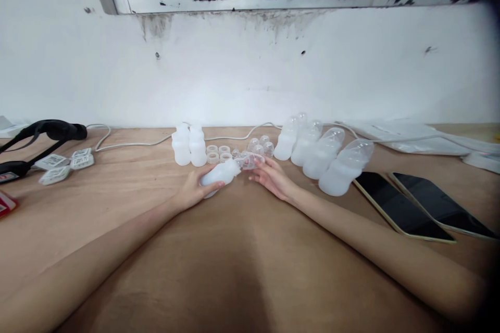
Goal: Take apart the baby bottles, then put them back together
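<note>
My left hand (pixel 197 186) is wrapped round a frosted white baby bottle (pixel 221 174), tilted with its neck towards the right. In my right hand (pixel 272 175) is a clear plastic cap (pixel 250 160), its narrow end at the bottle's mouth; whether the two touch I cannot tell. Just behind my hands lie several pale rings (pixel 213 157) and several small clear domed pieces (pixel 265 143). Two open-necked bottles (pixel 189 145) stand at the left. To the right of my right hand is a slanting row of several bottles with clear domed tops (pixel 339 169).
Two dark-screened phones (pixel 404 205) lie at the right, near plastic bags (pixel 410 135). A pale cable (pixel 133 144) runs along the back below the wall. At the left are a black strap-like object (pixel 50 130) and several small labelled white cases (pixel 66 164).
</note>
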{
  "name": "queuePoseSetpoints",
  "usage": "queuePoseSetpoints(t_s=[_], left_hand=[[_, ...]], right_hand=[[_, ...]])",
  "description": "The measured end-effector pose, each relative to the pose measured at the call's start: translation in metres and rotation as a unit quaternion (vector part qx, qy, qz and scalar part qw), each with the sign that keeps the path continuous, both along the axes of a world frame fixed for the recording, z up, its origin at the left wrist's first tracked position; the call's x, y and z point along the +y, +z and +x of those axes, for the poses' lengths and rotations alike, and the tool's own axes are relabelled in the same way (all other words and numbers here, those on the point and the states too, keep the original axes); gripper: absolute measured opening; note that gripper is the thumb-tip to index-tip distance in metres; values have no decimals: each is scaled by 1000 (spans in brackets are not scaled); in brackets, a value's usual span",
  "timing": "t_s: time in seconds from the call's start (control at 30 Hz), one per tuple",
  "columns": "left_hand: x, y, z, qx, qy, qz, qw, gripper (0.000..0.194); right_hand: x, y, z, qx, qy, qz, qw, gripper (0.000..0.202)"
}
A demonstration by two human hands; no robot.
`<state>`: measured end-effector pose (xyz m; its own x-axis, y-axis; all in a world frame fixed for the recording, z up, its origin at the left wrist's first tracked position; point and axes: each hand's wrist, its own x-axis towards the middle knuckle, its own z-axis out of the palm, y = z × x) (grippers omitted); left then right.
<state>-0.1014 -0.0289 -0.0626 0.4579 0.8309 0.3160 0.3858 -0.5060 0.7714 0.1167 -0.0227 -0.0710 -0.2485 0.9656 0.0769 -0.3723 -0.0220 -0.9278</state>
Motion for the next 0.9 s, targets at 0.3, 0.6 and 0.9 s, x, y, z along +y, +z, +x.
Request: queuePoseSetpoints(t_s=[0.3,0.6,0.9], left_hand=[[-6,2,1,29,-34,47,998,47],[-6,14,2,-71,-103,-280,952,39],[-3,12,-6,-145,-151,-472,857,39]], right_hand=[[-5,15,0,-219,-20,159,962,43],[-5,26,9,-313,71,211,923,45],[-19,46,4,-393,58,257,881,45]])
